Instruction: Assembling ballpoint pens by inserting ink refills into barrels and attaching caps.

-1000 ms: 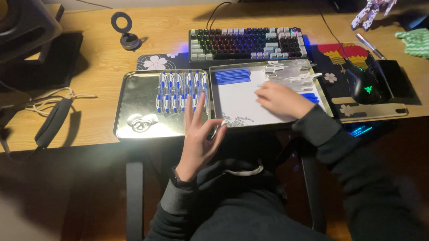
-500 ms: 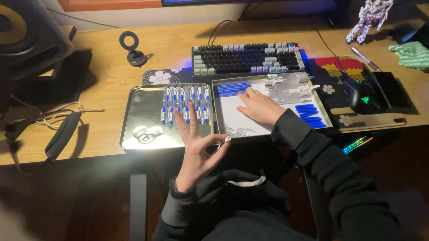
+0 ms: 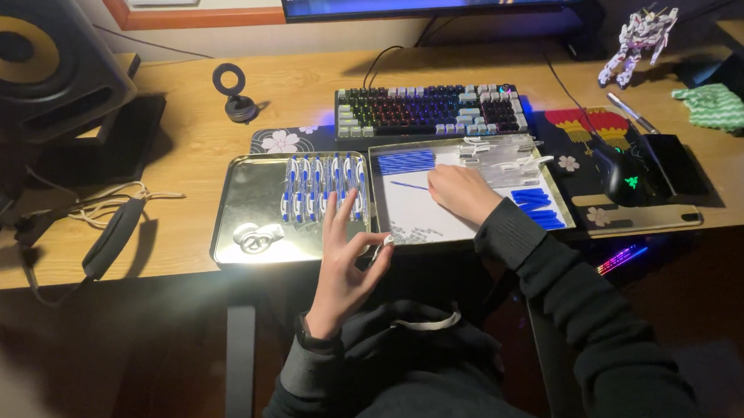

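Centre of the frame, two trays sit side by side on the desk. The left hand (image 3: pixel 341 266) hovers at the near edge of the left tray (image 3: pixel 249 203), fingers spread, thumb and a fingertip pinching a small white piece (image 3: pixel 384 245) — too small to tell what. Above it in that tray lies a row of pens (image 3: pixel 322 187), blue and white. The right hand (image 3: pixel 463 192) rests palm-down on the white sheet in the right tray (image 3: pixel 378 202), fingers curled; whether it grips anything I cannot tell. A blue refill (image 3: pixel 408 185) lies just left of it — clear barrels (image 3: pixel 505 158) heaped just above.
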